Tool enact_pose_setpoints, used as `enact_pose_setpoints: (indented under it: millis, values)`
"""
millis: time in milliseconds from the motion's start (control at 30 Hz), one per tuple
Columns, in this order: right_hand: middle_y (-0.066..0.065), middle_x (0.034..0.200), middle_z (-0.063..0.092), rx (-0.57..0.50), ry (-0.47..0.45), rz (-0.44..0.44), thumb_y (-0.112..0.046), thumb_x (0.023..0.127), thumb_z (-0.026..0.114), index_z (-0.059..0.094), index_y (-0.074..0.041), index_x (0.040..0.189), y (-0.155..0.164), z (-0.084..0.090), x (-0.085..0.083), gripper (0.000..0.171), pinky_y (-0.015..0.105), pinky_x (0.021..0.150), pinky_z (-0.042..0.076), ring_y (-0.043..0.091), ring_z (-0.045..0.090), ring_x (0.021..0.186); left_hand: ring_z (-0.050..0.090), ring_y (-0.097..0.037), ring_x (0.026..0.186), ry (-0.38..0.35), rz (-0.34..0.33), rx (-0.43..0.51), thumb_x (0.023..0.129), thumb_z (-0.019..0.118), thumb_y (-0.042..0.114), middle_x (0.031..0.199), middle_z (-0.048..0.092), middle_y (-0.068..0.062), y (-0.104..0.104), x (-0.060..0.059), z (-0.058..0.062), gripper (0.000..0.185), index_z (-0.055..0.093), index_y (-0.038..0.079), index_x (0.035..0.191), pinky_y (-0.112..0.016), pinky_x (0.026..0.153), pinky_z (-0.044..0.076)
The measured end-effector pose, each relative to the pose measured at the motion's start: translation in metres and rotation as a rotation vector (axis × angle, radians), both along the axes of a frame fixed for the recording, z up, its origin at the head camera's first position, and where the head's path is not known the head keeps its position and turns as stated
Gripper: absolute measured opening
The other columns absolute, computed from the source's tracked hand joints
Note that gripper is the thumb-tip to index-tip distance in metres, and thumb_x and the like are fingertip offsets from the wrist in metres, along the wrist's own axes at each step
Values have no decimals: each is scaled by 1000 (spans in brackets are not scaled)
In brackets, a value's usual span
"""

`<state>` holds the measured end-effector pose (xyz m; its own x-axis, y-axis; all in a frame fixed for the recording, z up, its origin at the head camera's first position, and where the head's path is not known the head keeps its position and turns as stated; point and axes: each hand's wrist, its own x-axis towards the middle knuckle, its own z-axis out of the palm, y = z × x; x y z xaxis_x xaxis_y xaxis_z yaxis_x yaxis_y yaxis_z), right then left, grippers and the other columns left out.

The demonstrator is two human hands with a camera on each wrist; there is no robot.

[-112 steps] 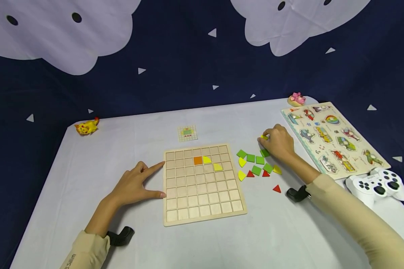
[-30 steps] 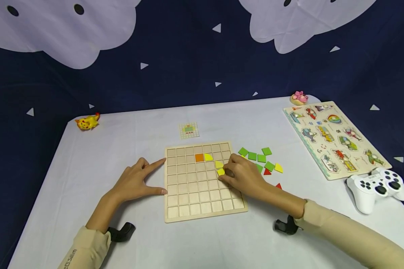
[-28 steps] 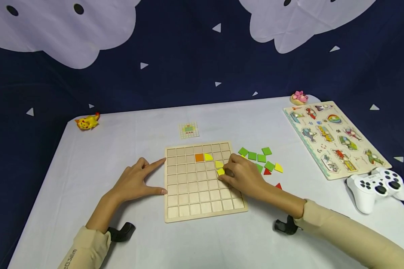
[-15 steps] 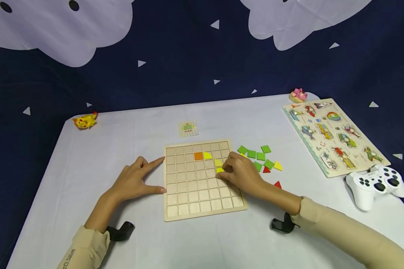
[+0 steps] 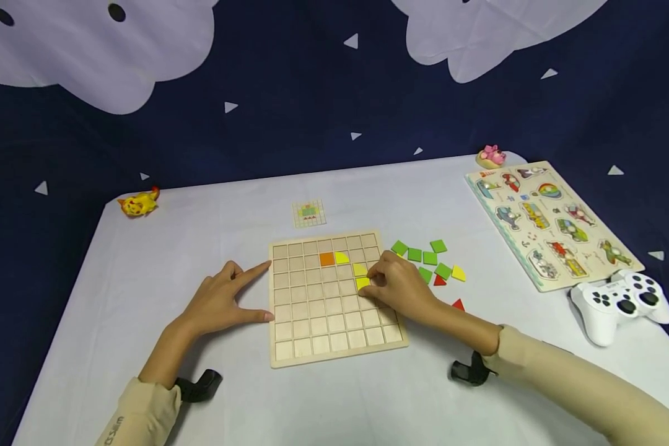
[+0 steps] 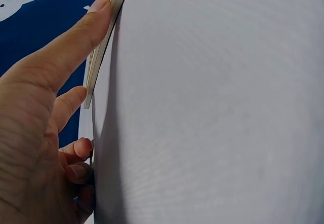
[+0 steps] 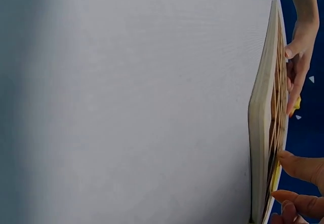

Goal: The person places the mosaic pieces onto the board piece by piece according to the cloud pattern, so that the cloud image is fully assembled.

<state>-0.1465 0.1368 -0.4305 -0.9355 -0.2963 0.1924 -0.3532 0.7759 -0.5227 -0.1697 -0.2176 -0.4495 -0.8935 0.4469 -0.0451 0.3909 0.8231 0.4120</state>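
A wooden grid board (image 5: 334, 323) lies mid-table. My left hand (image 5: 218, 301) touches its left edge with the tips of the spread thumb and index finger, as the left wrist view also shows. Over the board's right part, my right hand (image 5: 406, 286) has thumb and fingertips on a yellow quarter-circle tile (image 5: 362, 283), pinching it at a grid cell. Just above that tile sits another yellow quarter-circle (image 5: 359, 269). A third yellow quarter-circle (image 5: 341, 257) fills a cell beside an orange square tile (image 5: 326, 259). The right hand hides some cells along the board's right side.
Right of the board lie several green squares (image 5: 415, 254), a yellow quarter-circle (image 5: 458, 273) and red triangles (image 5: 458, 305). A pattern card (image 5: 309, 213) lies behind the board. Farther right are a picture puzzle (image 5: 554, 226) and a white game controller (image 5: 621, 305). Small figurines (image 5: 139, 203) stand at the back corners.
The right hand has come from the loose tiles to the board with a yellow quarter-circle. Over the last second it stays there, barely shifting. The left hand keeps its place.
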Motion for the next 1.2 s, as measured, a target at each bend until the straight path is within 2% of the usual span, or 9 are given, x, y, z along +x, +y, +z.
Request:
enact_pose_setpoints:
  millis: [233, 367, 567, 733, 933, 1200]
  values:
    - [0, 74, 53, 42, -2, -38, -17, 77, 86, 76, -2, 84, 3, 2, 3, 19, 25, 61, 40, 10, 46, 66, 36, -17, 67, 3, 1, 4, 68, 76, 72, 95, 43, -3, -1, 0, -2, 99, 42, 32, 151, -32, 67, 27]
    - [0, 75, 54, 55, -3, -33, -13, 79, 83, 77, -1, 85, 5, -1, 2, 15, 25, 61, 41, 10, 47, 66, 36, -17, 67, 9, -4, 3, 67, 75, 73, 95, 43, -2, -1, -1, -3, 99, 42, 33, 151, -32, 68, 27]
    - [1, 77, 56, 55, 25, -21, -13, 78, 84, 77, -1, 86, 4, -2, 2, 15, 24, 60, 41, 9, 48, 66, 37, -17, 67, 19, -4, 6, 67, 75, 73, 95, 44, -2, -1, -1, -3, 99, 42, 33, 151, -32, 67, 28]
    - [0, 79, 58, 47, 14, -19, -13, 80, 83, 77, -1, 89, 6, 5, 3, 16, 23, 59, 42, 9, 49, 67, 36, -17, 67, 12, 0, 3, 67, 74, 74, 95, 43, -2, -1, 0, -4, 99, 42, 33, 151, -32, 67, 28]
    - [5, 82, 57, 47, 4, -55, -8, 81, 81, 76, 2, 95, 34, 13, 5, 18, 25, 61, 41, 11, 49, 69, 36, -17, 67, 1, 9, 0, 67, 75, 74, 95, 43, -2, 1, 1, -3, 99, 43, 32, 151, -32, 67, 28]
    - [7, 84, 55, 102, 54, -131, -6, 79, 82, 75, 2, 97, 92, 11, 14, 22, 28, 61, 40, 13, 46, 68, 36, -18, 68, -11, 14, -6, 67, 74, 75, 96, 43, -2, 1, 1, -2, 99, 42, 33, 152, -32, 68, 28]
